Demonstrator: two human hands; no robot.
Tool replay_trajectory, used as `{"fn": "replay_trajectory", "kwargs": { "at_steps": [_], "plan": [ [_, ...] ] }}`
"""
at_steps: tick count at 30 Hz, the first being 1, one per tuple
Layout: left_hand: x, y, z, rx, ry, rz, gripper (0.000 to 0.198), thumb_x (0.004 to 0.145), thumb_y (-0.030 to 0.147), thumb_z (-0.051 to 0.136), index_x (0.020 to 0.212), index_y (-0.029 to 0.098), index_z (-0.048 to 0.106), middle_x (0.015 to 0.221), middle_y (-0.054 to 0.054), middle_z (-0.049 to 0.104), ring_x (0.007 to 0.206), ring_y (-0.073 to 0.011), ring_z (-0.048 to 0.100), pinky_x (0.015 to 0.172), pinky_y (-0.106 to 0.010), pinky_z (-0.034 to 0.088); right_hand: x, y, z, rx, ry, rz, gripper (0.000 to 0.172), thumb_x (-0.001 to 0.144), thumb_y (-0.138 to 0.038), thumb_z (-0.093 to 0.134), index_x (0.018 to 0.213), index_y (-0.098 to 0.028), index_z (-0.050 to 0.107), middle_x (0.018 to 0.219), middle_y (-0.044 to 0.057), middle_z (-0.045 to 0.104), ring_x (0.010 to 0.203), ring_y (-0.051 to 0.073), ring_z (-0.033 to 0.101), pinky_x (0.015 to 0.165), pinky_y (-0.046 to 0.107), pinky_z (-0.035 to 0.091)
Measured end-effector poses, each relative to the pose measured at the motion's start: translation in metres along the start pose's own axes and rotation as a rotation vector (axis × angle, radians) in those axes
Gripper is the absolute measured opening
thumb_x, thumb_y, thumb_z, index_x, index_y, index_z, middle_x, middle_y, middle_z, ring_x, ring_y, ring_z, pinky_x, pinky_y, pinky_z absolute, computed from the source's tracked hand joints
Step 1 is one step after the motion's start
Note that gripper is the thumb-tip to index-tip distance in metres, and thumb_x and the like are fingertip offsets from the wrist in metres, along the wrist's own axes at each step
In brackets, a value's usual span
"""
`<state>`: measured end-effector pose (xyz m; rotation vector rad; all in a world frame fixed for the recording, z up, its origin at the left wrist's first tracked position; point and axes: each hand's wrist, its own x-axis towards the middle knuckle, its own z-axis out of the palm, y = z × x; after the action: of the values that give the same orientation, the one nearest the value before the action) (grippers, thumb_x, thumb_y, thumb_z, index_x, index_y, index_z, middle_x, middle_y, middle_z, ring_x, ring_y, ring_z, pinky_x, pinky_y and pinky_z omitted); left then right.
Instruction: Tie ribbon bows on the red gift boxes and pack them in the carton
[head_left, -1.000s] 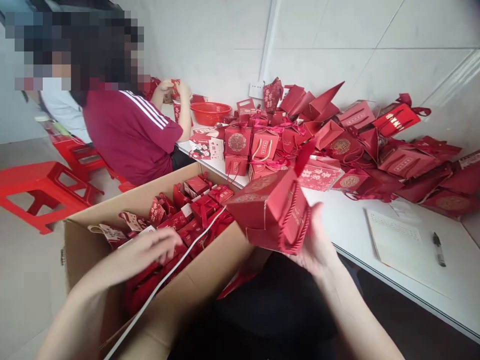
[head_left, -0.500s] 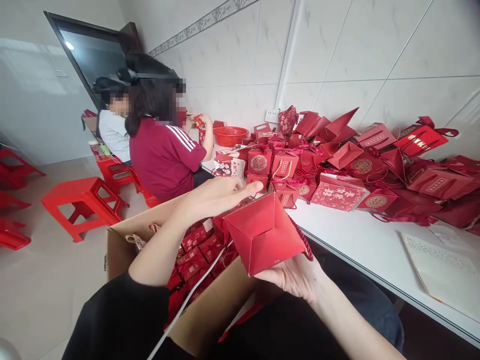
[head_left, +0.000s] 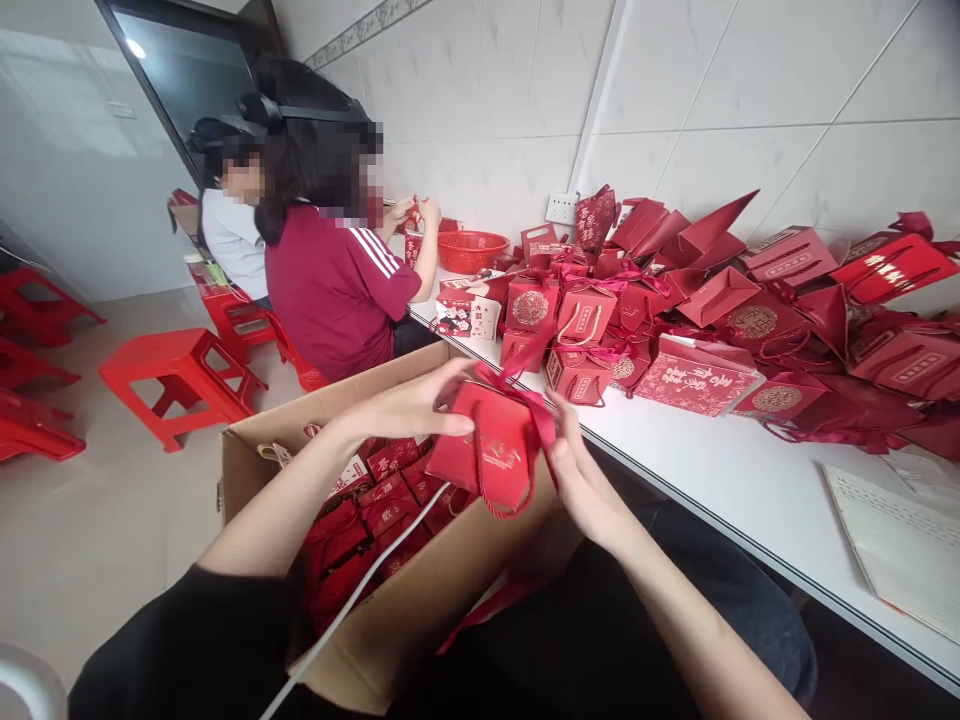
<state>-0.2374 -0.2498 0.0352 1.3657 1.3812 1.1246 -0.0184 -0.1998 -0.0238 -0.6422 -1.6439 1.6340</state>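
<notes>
Red box point(head_left: 501, 450) sits between both inward-angled hands point(head_left: 409, 405).

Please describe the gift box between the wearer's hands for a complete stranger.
Beside the white table stands an open cardboard carton. Near its table-side corner, between the person's left hand and right hand, is a red gift box. Unlike the boxes packed inside, it is held up, its twisted cord handle looping downward.

Held box point(head_left: 487, 440) lettering point(head_left: 501, 455) illegible, 吾家有囍 on bag point(head_left: 596, 217)
</notes>
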Motion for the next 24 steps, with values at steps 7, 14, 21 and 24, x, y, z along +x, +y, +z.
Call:
{"fn": "replay_trajectory", "kwargs": {
  "at_steps": [7,14,21,24],
  "plan": [
    [-0.042,-0.063,-0.021,-0.681,0.601,-0.396,0.037,0.079,0.050,0.044,0.092,0.018,0.056,0.075,-0.006,0.068,0.063,-0.0214,0.065,0.056,-0.034,0.055,-0.025,0.023,-0.047,-0.327,0.074,-0.057,0.053,0.088,-0.056,0.034,0.134,-0.030,0.027,0.144,0.006,0.028,0.132,0.024,0.031,0.105,0.046,0.032],
    [-0.067,-0.060,-0.014,-0.901,0.574,-0.461,0.034,0.085,0.044,0.035,0.093,0.017,0.055,0.074,-0.006,0.068,0.063,-0.0203,0.066,0.057,-0.034,0.055,-0.062,0.112,-0.116,-0.936,-0.130,0.264,0.049,0.073,-0.055,0.051,0.104,-0.018,0.059,0.115,0.016,0.058,0.105,0.033,0.059,0.094,0.047,0.045],
    [-0.071,-0.054,-0.003,-0.888,0.573,-0.469,0.042,0.085,0.052,0.035,0.095,0.017,0.056,0.076,-0.006,0.068,0.063,-0.0201,0.066,0.056,-0.032,0.055,-0.073,0.124,-0.124,-0.996,-0.176,0.328,0.048,0.081,-0.055,0.040,0.106,-0.019,0.058,0.107,0.011,0.067,0.100,0.027,0.063,0.087,0.038,0.050],
    [-0.072,-0.049,-0.002,-0.876,0.597,-0.468,0.042,0.085,0.052,0.036,0.100,0.017,0.056,0.076,-0.005,0.068,0.061,-0.0189,0.066,0.054,-0.030,0.054,-0.073,0.121,-0.120,-1.074,-0.209,0.365,0.049,0.081,-0.056,0.038,0.105,-0.019,0.059,0.111,0.011,0.065,0.100,0.029,0.063,0.085,0.040,0.050]
  ]
}}
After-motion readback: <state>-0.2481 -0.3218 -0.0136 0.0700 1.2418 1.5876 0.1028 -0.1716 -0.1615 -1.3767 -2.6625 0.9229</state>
